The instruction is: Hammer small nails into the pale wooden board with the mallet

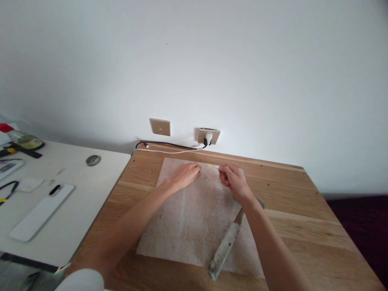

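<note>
A thin pale board [194, 218] with a worn, streaked face lies on the wooden tabletop. Over its far left part, my left hand [189, 173] rests with its fingers curled closed; anything in them is hidden. To the right, my right hand [232, 178] is closed in a pinch, and a thin nail-like piece [217, 169] pokes out from its fingertips. Between both hands, small loose bits [206, 178] are on the board, too small to name surely. A hammer-like tool with a worn, whitish handle [226, 246] lies across the board's right side, its dark head partly behind my right forearm.
A wall socket [209, 136] holds a plug, with cables along the table's back edge. On the white table at left are a phone [42, 212], a round metal tin [93, 160], a red-capped bottle [26, 139] and a black-handled tool [28, 150]. The wall stands close behind.
</note>
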`<move>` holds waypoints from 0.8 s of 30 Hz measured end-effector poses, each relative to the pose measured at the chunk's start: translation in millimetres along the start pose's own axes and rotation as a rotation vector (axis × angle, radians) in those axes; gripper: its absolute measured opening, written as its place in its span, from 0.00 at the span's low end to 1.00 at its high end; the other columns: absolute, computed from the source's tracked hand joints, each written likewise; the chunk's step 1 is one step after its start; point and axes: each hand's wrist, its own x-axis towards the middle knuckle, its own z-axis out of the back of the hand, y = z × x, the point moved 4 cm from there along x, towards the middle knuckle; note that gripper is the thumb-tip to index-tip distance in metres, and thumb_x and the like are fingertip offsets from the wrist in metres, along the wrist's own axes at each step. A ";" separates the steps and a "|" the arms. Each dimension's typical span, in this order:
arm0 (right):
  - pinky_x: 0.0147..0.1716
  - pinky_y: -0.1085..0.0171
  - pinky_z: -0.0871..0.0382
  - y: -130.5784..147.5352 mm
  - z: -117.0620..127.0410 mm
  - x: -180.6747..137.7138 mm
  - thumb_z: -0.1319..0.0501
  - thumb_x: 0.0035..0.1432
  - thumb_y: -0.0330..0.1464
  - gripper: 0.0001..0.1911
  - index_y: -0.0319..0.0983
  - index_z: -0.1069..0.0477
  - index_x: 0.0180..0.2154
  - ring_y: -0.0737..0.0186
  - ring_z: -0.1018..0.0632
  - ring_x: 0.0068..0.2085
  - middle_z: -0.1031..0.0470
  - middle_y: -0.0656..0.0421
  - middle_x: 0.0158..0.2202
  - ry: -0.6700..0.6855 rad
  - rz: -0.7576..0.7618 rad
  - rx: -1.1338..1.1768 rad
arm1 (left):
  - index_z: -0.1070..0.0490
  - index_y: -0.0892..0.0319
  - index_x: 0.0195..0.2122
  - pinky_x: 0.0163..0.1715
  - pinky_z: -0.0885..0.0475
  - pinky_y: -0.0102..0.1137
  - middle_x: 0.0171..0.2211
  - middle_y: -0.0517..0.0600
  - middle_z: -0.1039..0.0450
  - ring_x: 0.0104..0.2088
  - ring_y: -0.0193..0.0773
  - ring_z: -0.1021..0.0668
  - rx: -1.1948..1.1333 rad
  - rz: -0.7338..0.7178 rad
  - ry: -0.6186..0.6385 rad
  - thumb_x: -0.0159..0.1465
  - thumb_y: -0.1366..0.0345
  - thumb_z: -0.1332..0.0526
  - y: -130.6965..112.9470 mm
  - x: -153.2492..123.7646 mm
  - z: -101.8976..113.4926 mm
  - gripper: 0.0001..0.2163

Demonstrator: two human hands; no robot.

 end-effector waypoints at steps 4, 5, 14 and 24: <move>0.22 0.68 0.45 -8.6 0.0 -1.6 0.45 0.56 0.38 0.11 0.44 0.39 0.23 0.66 0.37 0.22 0.36 0.64 0.19 0.049 -0.034 0.039 | 0.36 0.55 0.23 0.41 0.33 0.30 0.25 0.44 0.37 0.31 0.35 0.31 -0.211 0.053 -0.090 0.63 0.65 0.33 -8.8 10.6 -1.2 0.14; 0.23 0.68 0.45 -8.0 -2.3 -0.5 0.43 0.53 0.37 0.10 0.43 0.37 0.22 0.67 0.35 0.23 0.34 0.63 0.19 0.076 -0.035 0.043 | 0.38 0.55 0.23 0.37 0.34 0.29 0.24 0.43 0.40 0.29 0.33 0.33 -0.281 0.083 -0.112 0.65 0.62 0.35 -10.2 11.2 -2.1 0.15; 0.20 0.64 0.42 14.1 -14.9 -11.1 0.53 0.54 0.48 0.16 0.45 0.38 0.31 0.62 0.35 0.21 0.33 0.60 0.24 0.313 -0.005 0.310 | 0.39 0.54 0.26 0.32 0.26 0.29 0.29 0.50 0.29 0.31 0.32 0.24 -0.981 0.361 -0.181 0.65 0.59 0.45 -2.7 -49.9 -2.8 0.11; 0.35 0.63 0.40 -5.7 -31.9 -2.9 0.37 0.62 0.32 0.04 0.41 0.28 0.40 0.57 0.25 0.31 0.30 0.62 0.23 0.195 0.123 -0.313 | 0.21 0.64 0.38 0.54 0.17 0.29 0.45 0.59 0.18 0.49 0.38 0.15 -1.593 0.565 -0.347 0.69 0.67 0.44 4.3 -104.0 -39.7 0.11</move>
